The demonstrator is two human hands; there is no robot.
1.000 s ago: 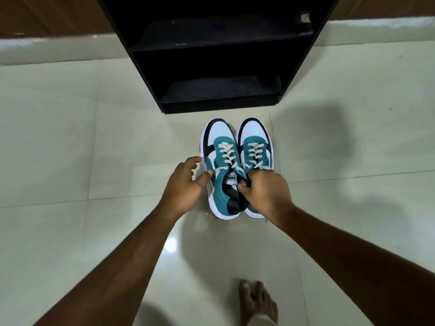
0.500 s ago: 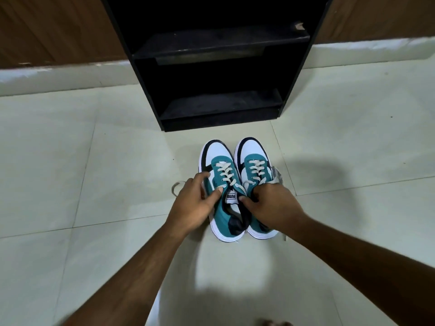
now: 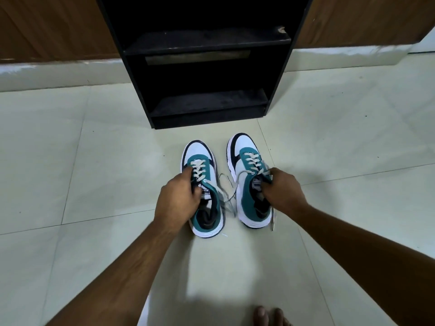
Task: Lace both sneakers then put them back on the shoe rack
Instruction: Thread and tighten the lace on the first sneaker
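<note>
Teal-white-black sneakers (image 3: 203, 175), black rack (image 3: 207, 67)

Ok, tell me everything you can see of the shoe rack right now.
The shoe rack is a black, open-fronted unit, seemingly painted wood or board, standing upright on the pale tiled floor against a wood-panelled wall. Two shelves show, a lower and an upper, both dusty and bare where visible; the upper one's right front corner is chipped. Its top is out of frame. The sneakers sit on the floor in front of it, apart from it; neither hand touches it.
</note>
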